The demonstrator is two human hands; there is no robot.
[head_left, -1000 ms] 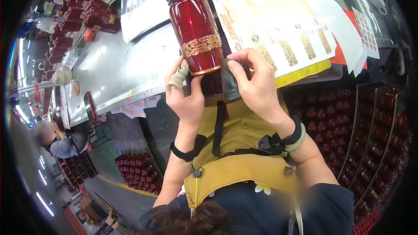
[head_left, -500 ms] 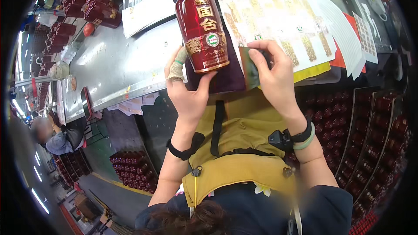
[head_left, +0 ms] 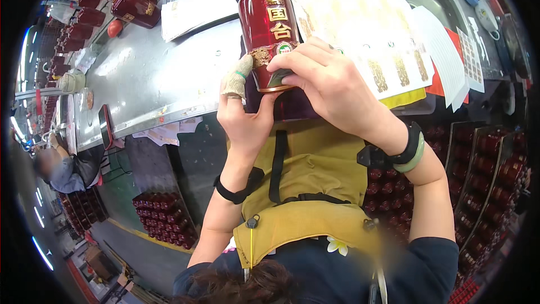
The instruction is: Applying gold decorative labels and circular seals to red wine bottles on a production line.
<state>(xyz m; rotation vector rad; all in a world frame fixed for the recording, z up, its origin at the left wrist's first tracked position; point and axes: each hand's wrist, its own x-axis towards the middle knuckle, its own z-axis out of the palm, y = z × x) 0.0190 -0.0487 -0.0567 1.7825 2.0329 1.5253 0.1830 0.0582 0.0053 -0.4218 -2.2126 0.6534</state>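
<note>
- Left hand [head_left: 243, 114]: closed around the lower end of a dark red bottle [head_left: 269, 34], thumb wrapped in a pale fabric cot and pressed against the side by the gold band; a black wristband sat on that forearm.
- Right hand [head_left: 332, 87]: curled over the bottle's lower front, fingertips [head_left: 281, 63] flat on a small round label [head_left: 286, 48] at the gold band; grip partly open, pressing rather than clasping. A black watch and a pale green bangle [head_left: 409, 152] were on that wrist.
- Bottle: held up in front of the chest, above the edge of a grey metal worktable [head_left: 152, 81], neck pointing away from the person, printed face turned up toward the camera.
- Handling note, as a judgement: the label would seat best if the left hand kept the bottle from rolling while the right fingertips rubbed from the centre outward, keeping its edge square to the band and free of creases.
- Sticker sheets [head_left: 360, 28]: pale sheets of gold labels lay on the table just beyond the bottle.
- Further red bottles [head_left: 126, 0]: lying grouped at the table's far left.
- Crated red bottles [head_left: 163, 217]: below the table, and more at the right.
- Apron [head_left: 315, 191]: mustard yellow, worn by the person.
</note>
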